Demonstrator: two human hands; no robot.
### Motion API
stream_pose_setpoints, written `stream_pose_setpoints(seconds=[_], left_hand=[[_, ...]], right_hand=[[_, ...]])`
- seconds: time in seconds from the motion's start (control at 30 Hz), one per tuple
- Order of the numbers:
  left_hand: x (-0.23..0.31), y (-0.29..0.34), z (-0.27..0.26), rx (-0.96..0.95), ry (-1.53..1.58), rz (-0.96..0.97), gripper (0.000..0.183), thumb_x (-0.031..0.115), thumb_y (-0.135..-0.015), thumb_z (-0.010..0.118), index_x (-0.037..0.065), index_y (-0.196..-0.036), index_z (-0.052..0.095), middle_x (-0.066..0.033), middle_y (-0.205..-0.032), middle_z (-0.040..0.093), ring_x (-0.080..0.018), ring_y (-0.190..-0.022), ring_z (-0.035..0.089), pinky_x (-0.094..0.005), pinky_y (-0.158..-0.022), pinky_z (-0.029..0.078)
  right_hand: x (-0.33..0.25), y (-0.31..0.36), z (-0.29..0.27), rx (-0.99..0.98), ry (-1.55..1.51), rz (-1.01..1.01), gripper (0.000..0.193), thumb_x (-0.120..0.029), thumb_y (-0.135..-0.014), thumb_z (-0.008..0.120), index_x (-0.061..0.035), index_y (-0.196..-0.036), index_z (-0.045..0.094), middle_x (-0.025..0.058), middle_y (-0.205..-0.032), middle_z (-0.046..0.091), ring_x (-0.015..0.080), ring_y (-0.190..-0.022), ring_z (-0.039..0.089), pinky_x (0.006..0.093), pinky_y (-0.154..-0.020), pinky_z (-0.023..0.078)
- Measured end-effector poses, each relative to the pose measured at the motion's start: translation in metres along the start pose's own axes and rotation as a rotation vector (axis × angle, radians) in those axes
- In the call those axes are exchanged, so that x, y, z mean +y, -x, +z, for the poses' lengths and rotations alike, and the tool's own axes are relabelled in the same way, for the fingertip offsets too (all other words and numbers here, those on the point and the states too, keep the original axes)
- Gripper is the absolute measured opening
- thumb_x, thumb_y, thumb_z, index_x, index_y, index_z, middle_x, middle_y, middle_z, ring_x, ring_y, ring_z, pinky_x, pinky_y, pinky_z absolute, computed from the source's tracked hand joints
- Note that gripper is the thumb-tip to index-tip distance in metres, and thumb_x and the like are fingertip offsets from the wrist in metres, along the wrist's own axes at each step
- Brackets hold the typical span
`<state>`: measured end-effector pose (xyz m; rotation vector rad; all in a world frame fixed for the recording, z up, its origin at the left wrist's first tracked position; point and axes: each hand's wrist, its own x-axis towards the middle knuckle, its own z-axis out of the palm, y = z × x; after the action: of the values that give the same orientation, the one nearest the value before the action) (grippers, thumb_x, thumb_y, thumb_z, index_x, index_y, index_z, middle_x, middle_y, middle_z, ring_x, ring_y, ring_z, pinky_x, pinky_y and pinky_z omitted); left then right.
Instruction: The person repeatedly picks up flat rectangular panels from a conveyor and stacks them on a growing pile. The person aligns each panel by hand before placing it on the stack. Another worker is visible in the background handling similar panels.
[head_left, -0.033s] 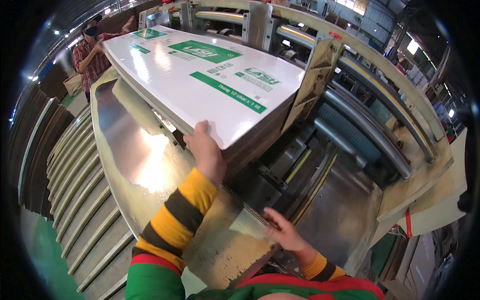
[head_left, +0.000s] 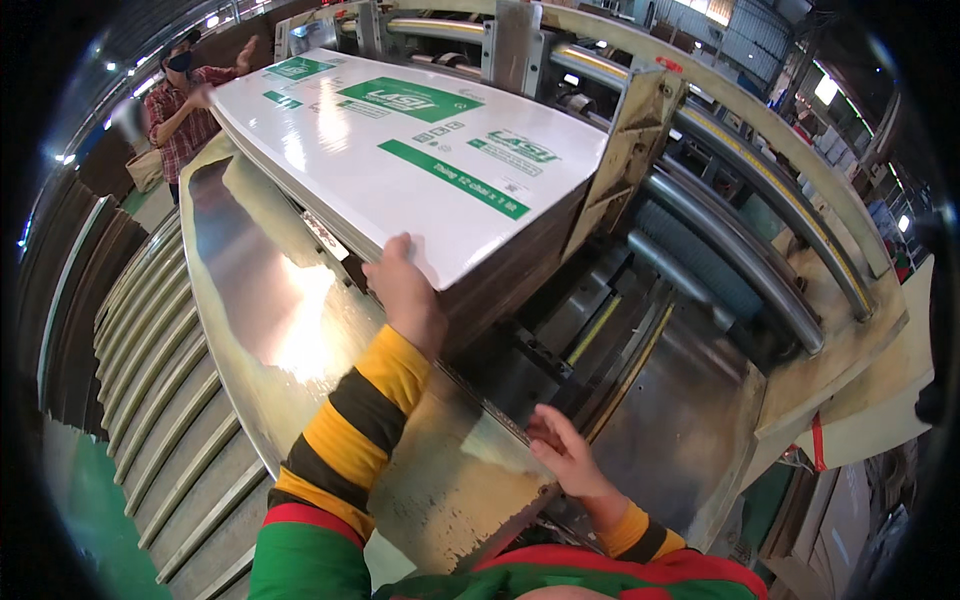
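Note:
A thick stack of printed cardboard sheets [head_left: 330, 170], glossy white with green panels on top, lies on the machine ahead of me. My left hand [head_left: 405, 295] grips its near corner, fingers bent against the edge and one fingertip up by the top sheet. Lower and to the right, my right hand [head_left: 568, 455] holds nothing. Its fingers are apart and slightly curved, above the edge of the metal table [head_left: 450, 440]. At the far left end of the stack, a co-worker's hand [head_left: 203, 97] is at the sheets' edge.
Metal rollers [head_left: 735, 255] and a worn upright plate [head_left: 625, 150] border the stack on the right. A slatted rack [head_left: 170, 400] runs along the left, beside brown cardboard piles [head_left: 65, 290]. The co-worker [head_left: 185, 110] stands at the far left.
The stack's near corner and my left hand have shifted slightly up and left. My right hand has risen a little from the table edge, its fingers opening.

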<state>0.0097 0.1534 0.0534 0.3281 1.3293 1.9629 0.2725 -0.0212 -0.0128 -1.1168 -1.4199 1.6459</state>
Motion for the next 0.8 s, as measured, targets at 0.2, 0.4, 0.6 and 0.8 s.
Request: stream_pose_setpoints(seconds=[0.2, 0.4, 0.6, 0.8], left_hand=[[-0.002, -0.030, -0.004, -0.194, 0.060, -0.073, 0.077, 0.039, -0.088, 0.053, -0.007, -0.144, 0.025, -0.0234, -0.144, 0.036, -0.0284, -0.128, 0.042, -0.0362, -0.107, 0.034], [-0.005, 0.033, -0.033, -0.290, 0.338, 0.293, 0.080, 0.055, -0.099, 0.032, 0.000, -0.152, 0.009, -0.0139, -0.160, 0.010, -0.0287, -0.144, 0.019, -0.0373, -0.118, 0.018], [-0.025, 0.031, 0.009, -0.101, -0.140, 0.643, 0.080, 0.052, -0.100, 0.030, 0.000, -0.153, 0.000, -0.0179, -0.161, -0.002, -0.0291, -0.149, -0.002, -0.0368, -0.120, 0.000], [-0.006, 0.030, -0.027, -0.303, 0.067, 0.410, 0.086, 0.063, -0.098, 0.027, 0.003, -0.153, 0.001, -0.0113, -0.162, -0.002, -0.0228, -0.149, -0.003, -0.0373, -0.119, -0.001]], right_hand=[[0.027, 0.001, 0.009, 0.298, -0.197, -0.204, 0.025, -0.009, -0.094, 0.057, 0.0002, -0.117, 0.057, 0.0055, -0.109, 0.062, 0.0144, -0.098, 0.060, 0.0284, -0.088, 0.047], [0.036, 0.007, 0.021, 0.491, -0.337, -0.318, 0.015, -0.007, -0.094, 0.055, 0.0010, -0.103, 0.063, 0.0046, -0.094, 0.065, 0.0116, -0.085, 0.060, 0.0260, -0.079, 0.049], [0.044, 0.005, 0.024, 0.574, -0.269, -0.371, 0.014, -0.007, -0.093, 0.053, 0.0014, -0.096, 0.064, 0.0043, -0.086, 0.065, 0.0117, -0.080, 0.061, 0.0270, -0.074, 0.050], [0.043, 0.006, 0.022, 0.527, -0.308, -0.355, 0.012, -0.006, -0.093, 0.055, 0.0021, -0.097, 0.063, 0.0049, -0.087, 0.065, 0.0132, -0.081, 0.063, 0.0272, -0.075, 0.050]])
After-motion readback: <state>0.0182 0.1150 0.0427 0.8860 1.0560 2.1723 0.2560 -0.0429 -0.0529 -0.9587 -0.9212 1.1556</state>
